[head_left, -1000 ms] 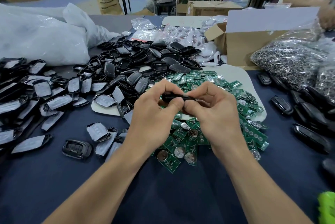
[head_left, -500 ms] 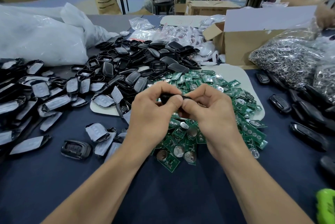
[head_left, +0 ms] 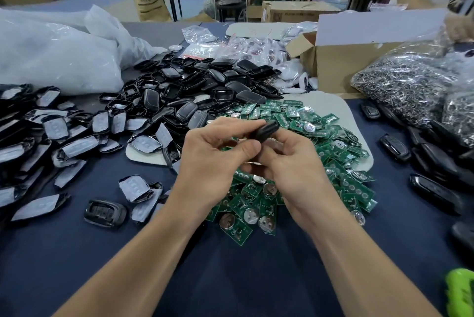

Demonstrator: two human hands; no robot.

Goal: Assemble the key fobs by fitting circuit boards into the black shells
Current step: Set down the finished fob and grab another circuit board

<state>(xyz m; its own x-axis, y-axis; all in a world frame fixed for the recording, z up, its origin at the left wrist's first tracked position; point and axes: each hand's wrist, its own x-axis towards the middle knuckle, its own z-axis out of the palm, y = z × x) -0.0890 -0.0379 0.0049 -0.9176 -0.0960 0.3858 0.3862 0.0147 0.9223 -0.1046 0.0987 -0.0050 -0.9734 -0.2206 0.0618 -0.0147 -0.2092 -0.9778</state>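
A glossy black shell [head_left: 265,130], tilted, is gripped between the left hand [head_left: 213,162] and right hand [head_left: 300,168], its lower half hidden by them.

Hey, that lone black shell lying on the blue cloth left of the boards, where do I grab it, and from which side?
Pinch the shell across its narrow width at mid-length, coming down from above. It lies flat, long axis left to right, with bare cloth along both long edges, so a pinch should fit; the rounded ends would likely slip. The left hand is nearer.
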